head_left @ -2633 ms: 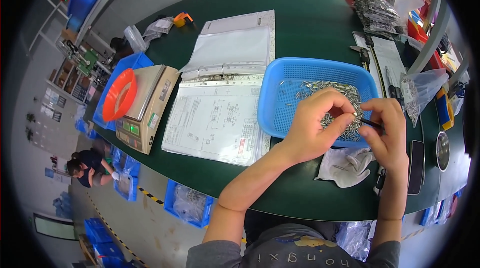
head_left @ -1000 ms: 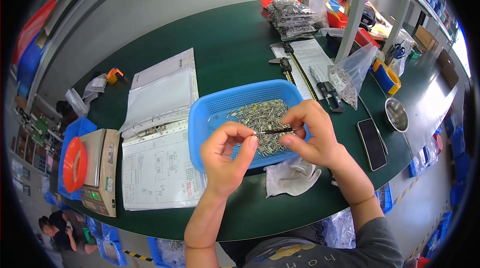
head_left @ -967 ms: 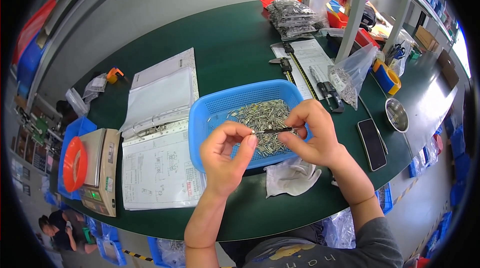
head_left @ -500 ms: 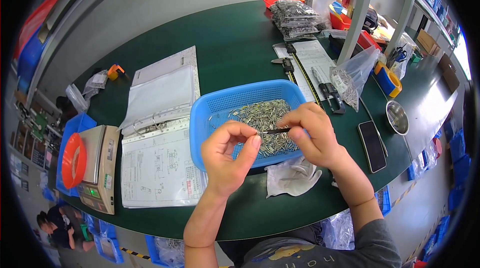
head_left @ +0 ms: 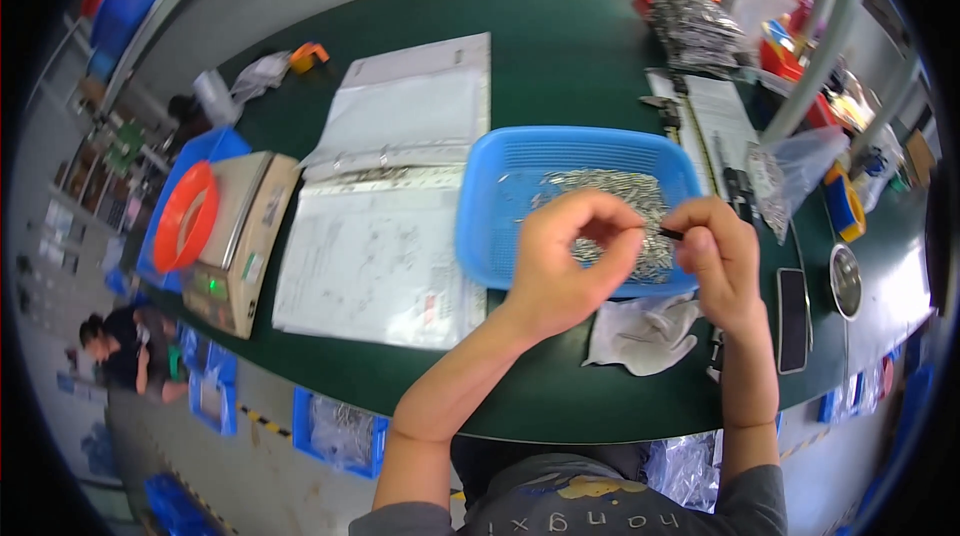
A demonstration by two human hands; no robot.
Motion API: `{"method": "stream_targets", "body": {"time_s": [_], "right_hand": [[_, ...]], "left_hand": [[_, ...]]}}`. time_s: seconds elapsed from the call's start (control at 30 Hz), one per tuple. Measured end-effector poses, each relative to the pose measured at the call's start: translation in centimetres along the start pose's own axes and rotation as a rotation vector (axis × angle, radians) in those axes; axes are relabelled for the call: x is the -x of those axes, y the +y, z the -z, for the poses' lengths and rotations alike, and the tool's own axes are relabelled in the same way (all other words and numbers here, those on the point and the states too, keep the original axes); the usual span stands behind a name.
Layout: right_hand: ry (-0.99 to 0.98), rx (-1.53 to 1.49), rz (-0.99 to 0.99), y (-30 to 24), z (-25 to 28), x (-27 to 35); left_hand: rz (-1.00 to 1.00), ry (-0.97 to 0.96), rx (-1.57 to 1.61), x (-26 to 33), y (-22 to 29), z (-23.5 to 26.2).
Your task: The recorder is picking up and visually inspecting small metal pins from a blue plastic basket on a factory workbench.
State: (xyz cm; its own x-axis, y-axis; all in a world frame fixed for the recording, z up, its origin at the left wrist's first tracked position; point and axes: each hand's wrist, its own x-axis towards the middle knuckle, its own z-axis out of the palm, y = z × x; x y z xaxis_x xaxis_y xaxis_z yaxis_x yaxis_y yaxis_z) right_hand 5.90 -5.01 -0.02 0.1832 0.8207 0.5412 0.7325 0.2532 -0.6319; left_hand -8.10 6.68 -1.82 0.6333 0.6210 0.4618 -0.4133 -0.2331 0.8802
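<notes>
In the head view, the right hand (head_left: 722, 261) pinches a thin dark stick (head_left: 672, 234) above the right side of the blue basket (head_left: 484, 216) of little metal pins (head_left: 646, 194). The left hand (head_left: 570, 254) has finger and thumb close together; blur hides whether they grip anything. This looks like close two-handed work, calling next for a steady pinch.

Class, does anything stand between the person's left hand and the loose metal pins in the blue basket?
Nothing visible does. The left hand is over the open blue basket, with the metal pins in view just beyond it. The right hand, pinching a thin dark piece, is to its right, not in between.
</notes>
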Motion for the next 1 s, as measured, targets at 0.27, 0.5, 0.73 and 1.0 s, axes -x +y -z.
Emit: {"method": "stream_targets", "body": {"time_s": [0.27,0.5,0.73,1.0], "right_hand": [[0.086,-0.257,-0.084,-0.3,-0.9,0.3],[0.037,-0.343,-0.156,-0.3,-1.1,0.4],[0.023,-0.328,-0.135,-0.8,-1.1,0.2],[-0.074,-0.216,-0.198,-1.2,-0.4,0.1]], "left_hand": [[-0.029,-0.079,0.023,-0.1,0.2,0.2],[-0.063,-0.077,-0.022,0.0,0.2,0.1],[-0.076,-0.086,-0.031,0.0,0.3,0.1],[-0.077,-0.079,-0.018,0.0,0.1,-0.1]]}}
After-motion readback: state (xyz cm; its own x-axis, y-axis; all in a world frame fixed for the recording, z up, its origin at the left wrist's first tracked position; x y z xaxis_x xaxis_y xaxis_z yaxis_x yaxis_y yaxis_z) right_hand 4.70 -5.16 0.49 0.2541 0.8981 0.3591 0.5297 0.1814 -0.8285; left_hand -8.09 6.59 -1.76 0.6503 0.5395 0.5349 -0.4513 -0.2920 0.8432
